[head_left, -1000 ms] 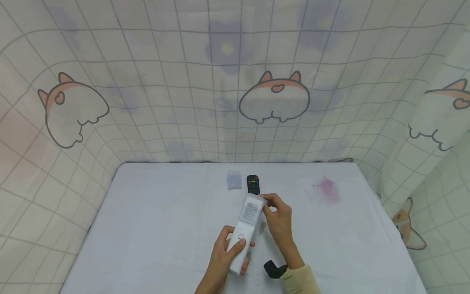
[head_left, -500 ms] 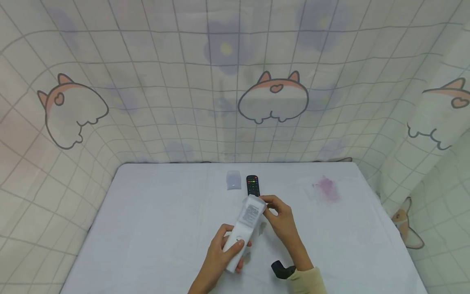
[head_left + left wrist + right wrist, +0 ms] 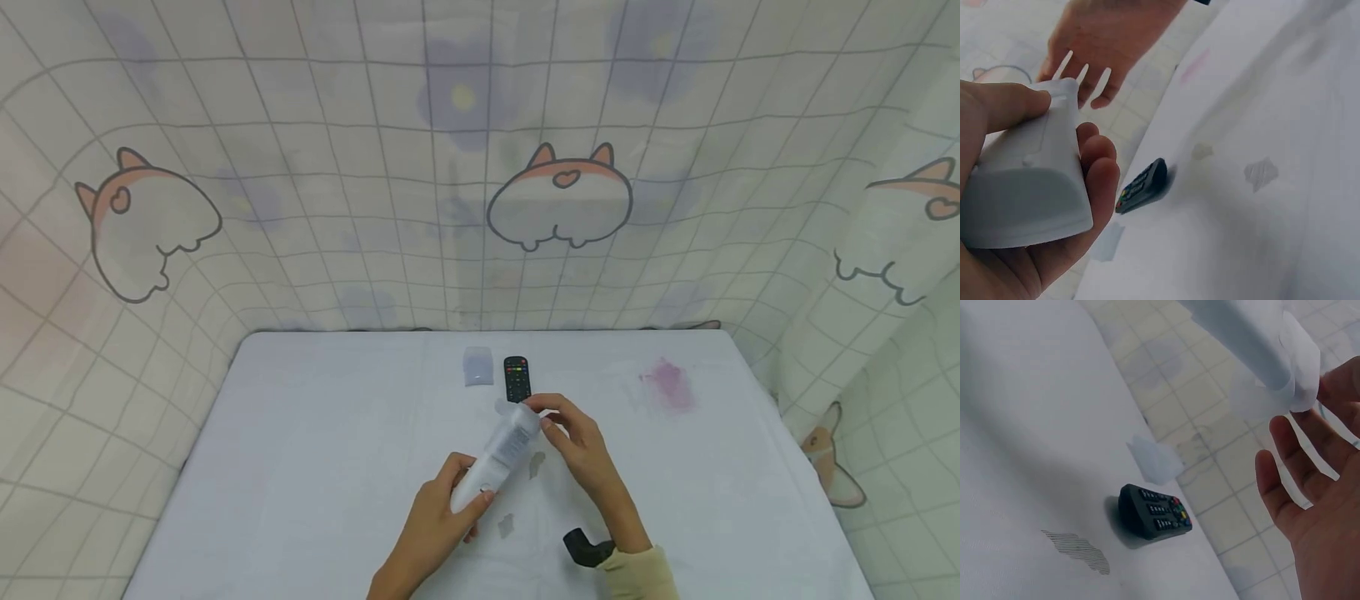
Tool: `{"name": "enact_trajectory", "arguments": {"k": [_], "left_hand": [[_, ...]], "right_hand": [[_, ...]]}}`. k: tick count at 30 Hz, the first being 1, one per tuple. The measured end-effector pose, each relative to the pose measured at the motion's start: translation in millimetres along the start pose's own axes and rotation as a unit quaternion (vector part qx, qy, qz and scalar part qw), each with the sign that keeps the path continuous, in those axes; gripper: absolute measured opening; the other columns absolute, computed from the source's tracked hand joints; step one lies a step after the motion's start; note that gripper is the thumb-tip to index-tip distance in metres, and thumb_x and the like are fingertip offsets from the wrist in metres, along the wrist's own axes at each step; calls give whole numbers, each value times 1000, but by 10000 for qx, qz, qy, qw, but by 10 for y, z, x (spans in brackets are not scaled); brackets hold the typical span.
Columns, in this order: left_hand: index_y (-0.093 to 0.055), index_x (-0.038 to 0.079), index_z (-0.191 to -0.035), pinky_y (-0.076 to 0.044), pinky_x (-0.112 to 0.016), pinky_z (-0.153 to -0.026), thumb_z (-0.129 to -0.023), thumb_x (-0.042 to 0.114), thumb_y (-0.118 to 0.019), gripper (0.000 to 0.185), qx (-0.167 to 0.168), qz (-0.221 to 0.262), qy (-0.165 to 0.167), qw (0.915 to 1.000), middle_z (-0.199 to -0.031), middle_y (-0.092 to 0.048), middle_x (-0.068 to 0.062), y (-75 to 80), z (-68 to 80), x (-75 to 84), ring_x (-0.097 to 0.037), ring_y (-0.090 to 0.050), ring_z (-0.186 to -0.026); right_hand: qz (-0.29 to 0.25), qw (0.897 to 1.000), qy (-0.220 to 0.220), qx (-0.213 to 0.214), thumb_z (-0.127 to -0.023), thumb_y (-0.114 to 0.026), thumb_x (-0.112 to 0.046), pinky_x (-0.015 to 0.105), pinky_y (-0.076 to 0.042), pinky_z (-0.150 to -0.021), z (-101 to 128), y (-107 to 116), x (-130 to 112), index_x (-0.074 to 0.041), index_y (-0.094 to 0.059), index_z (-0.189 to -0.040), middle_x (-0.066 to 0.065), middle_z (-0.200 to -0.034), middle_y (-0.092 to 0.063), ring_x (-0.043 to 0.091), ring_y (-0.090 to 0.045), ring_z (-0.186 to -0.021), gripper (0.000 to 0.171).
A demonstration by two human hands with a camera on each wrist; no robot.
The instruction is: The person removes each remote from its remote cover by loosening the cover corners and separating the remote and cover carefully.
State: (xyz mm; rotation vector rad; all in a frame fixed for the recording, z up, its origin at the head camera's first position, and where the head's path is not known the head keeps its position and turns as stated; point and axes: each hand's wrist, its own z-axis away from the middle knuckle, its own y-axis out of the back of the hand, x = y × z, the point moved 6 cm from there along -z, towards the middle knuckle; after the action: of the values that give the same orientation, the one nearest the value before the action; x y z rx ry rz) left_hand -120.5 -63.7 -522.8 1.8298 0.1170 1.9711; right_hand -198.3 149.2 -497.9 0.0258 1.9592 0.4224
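We see the left hand [image 3: 435, 521] gripping the near end of a white remote [image 3: 497, 457] held above the table [image 3: 300, 467] — fingers and thumb curled round it, as the left wrist view [image 3: 1029, 187] shows. The right hand [image 3: 581, 446] meets its far end, where a clear wrap [image 3: 1291, 369] hangs; its fingers [image 3: 1285, 481] look loosely spread there, so we cannot tell whether they pinch it. A black remote [image 3: 517, 377] lies beyond, just beside a small clear piece [image 3: 477, 367].
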Motion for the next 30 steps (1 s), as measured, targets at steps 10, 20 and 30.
{"name": "enact_trajectory", "arguments": {"k": [10, 20, 30], "left_hand": [[-57, 28, -128, -50, -23, -65, -97, 34, -73, 35, 403, -1563, -846, 9833, -112, -77, -1, 133, -22, 151, -3, -64, -80], [-61, 24, -134, -50, -23, -65, -109, 50, -47, 38, -437, -746, -229, 9960, -106, -77, 3, 123, -85, 76, -9, -64, -75], [-67, 22, -131, -51, -25, -63, -106, 57, -50, 46, -660, -637, 39, 9958, -109, -74, -5, 80, -89, 47, -6, -62, -73]], "right_hand": [[-191, 9993, 266, 195, -98, -65, 5, 23, -53, -97, -17, 34, -24, -7, -66, -120, 15, -120, -68, 4, -61, -115, 25], [-735, 9960, 360, 370, -91, -70, 12, 20, -54, -96, 18, 72, -22, 1, -67, -109, 4, -109, -70, 5, -64, -105, 21], [-1066, 9926, 344, 469, -88, -72, 9, 22, -55, -90, 33, 66, -13, 0, -69, -99, 6, -98, -69, 6, -64, -97, 15]]}}
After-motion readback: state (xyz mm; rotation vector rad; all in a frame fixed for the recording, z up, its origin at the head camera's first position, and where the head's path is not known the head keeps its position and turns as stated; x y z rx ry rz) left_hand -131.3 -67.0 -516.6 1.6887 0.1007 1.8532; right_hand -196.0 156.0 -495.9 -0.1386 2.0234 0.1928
